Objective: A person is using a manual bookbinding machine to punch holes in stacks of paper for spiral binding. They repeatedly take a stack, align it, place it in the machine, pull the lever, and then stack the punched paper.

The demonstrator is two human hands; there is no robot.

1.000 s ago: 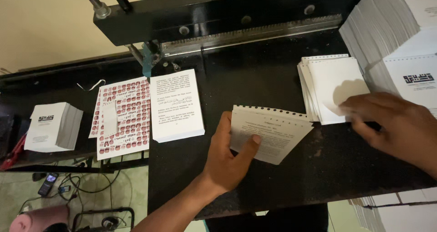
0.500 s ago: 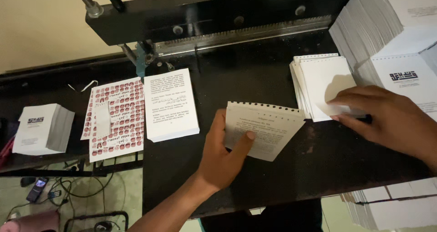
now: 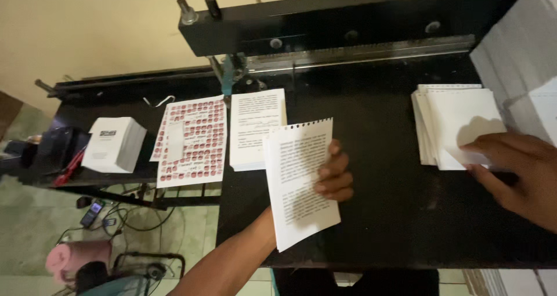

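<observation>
On the black table [image 3: 377, 215], near its left edge, the left hand [image 3: 333, 177] holds one punched sheaf [image 3: 301, 180] of printed pages, lifted off the surface and tilted, its row of holes along the top edge. The fingers curl round the sheaf's right side and show in front of the paper; the thumb is hidden behind it. Just beside the sheaf, further back, one stack [image 3: 255, 127] of printed pages lies flat, partly covered by the sheaf's upper left corner.

To the right, well apart, the right hand [image 3: 519, 171] rests with spread, nearly straight fingers on the lower right corner of one white pile [image 3: 452, 122] of punched sheets, slightly fanned. The fingertips press the top sheet; the hand grips nothing that I can see.

Left of the printed stack, two red-patterned sheets [image 3: 194, 139] lie overlapping on a side shelf, and one small white block [image 3: 113, 145] of paper stands further left. One black punching machine [image 3: 325, 26] runs along the back of the table, with two upright knobs at its left end. Tall white paper stacks [image 3: 522, 46] rise at the far right; their number I cannot tell.
</observation>
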